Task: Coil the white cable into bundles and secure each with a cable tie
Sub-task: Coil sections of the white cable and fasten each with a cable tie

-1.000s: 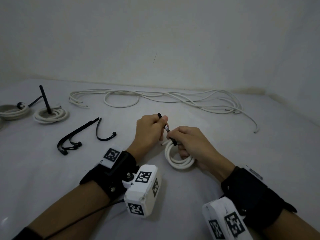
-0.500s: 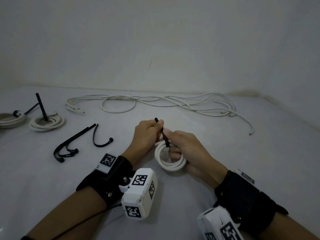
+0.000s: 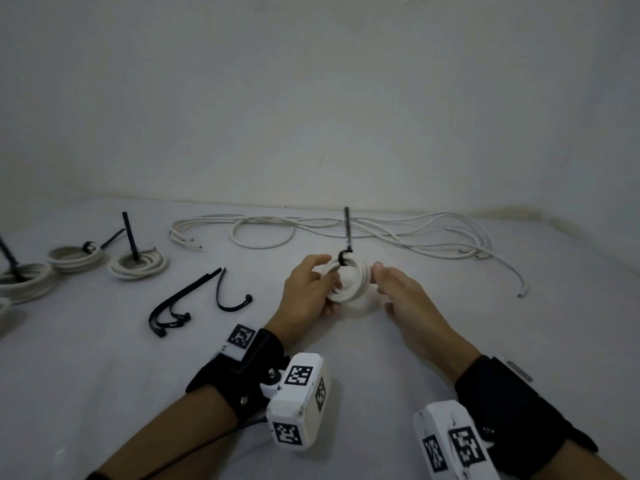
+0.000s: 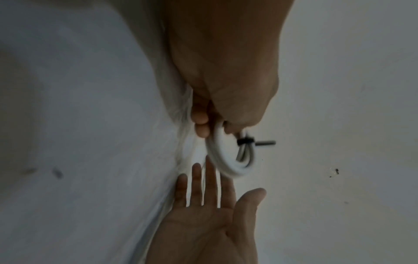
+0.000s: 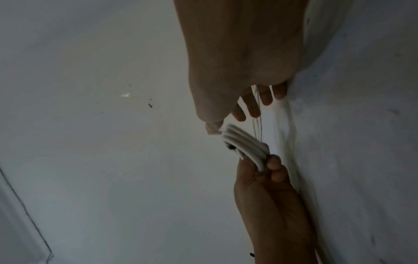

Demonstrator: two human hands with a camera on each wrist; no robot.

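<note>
Left-hand grip (image 3: pixel 306 292) on coil (image 3: pixel 349 282), white tabletop (image 3: pixel 381 358)

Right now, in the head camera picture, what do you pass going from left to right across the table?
Tied white coils → spare black cable ties → left hand → coil it holds → right hand → loose cable end.

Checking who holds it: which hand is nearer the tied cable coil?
Left. The left hand grips the tied cable coil; the right hand is open beside it, apart.
</note>
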